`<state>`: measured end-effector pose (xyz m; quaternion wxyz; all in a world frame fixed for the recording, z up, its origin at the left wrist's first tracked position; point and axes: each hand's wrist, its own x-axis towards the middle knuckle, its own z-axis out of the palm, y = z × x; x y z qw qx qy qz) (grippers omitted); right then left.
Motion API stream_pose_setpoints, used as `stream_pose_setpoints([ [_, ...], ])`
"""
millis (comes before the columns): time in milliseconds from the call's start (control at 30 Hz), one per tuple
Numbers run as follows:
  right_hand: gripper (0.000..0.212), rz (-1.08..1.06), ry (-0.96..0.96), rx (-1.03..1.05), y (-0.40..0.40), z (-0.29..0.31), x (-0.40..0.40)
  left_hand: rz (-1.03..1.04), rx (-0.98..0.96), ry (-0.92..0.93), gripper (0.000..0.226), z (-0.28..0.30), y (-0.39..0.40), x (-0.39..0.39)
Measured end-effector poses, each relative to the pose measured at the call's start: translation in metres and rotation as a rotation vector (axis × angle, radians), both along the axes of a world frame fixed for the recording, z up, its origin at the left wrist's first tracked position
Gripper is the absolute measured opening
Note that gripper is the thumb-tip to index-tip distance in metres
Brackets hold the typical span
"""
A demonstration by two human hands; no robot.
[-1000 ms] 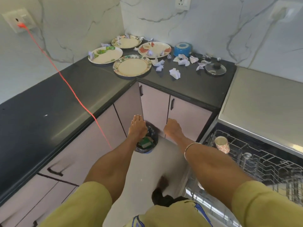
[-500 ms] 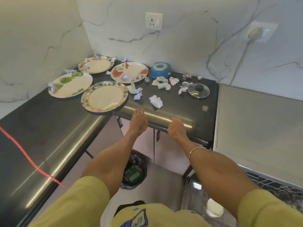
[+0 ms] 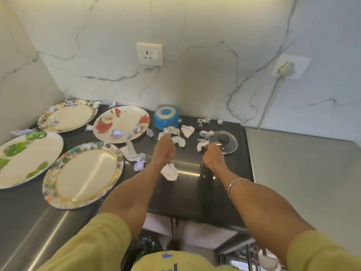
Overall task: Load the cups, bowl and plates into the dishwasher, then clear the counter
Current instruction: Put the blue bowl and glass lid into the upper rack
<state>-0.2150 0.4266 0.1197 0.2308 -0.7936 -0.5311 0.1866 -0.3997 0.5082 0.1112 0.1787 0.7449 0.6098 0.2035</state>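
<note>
Four plates lie on the black counter [image 3: 185,194]: a floral-rimmed plate [image 3: 84,175] nearest, a green-leaf plate [image 3: 25,159] at the left, a red-flower plate [image 3: 122,124] and a back plate [image 3: 68,116] with paper scraps on them. A blue bowl [image 3: 166,116] stands upside down by the wall. My left hand [image 3: 164,151] reaches flat to a crumpled paper wad [image 3: 170,131], fingertips at it. My right hand [image 3: 213,156] pinches the near rim of a glass lid [image 3: 226,143].
Several crumpled paper scraps [image 3: 170,172] litter the counter around both hands. A grey steel top [image 3: 302,173] adjoins the counter on the right. Below, a black-bagged bin [image 3: 142,249] stands on the floor, and a corner of the dishwasher rack [image 3: 252,257] shows at the bottom right.
The view has risen from the floor and open dishwasher to the counter. Both hands have moved forward over the counter edge, the left to the paper wad, the right to the glass lid.
</note>
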Motion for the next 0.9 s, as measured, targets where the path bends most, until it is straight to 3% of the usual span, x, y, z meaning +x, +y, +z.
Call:
stream_pose_setpoints([
  [233, 0.030, -0.110, -0.006, -0.046, 0.088, -0.003, 0.034, -0.107, -0.022, 0.086, 0.024, -0.004, 0.100, 0.020],
  [600, 0.045, -0.077, -0.063, -0.137, 0.176, -0.023, 0.067, -0.225, 0.045, 0.165, 0.022, -0.029, 0.188, 0.060],
  [767, 0.031, -0.013, -0.182, -0.275, 0.198, -0.049, 0.081, -0.433, 0.167, 0.489, 0.035, -0.045, 0.204, 0.085],
  [900, 0.023, 0.000, -0.277, -0.216, 0.201, -0.055, 0.093, -0.509, 0.158, 0.704, 0.042, -0.059, 0.217, 0.098],
])
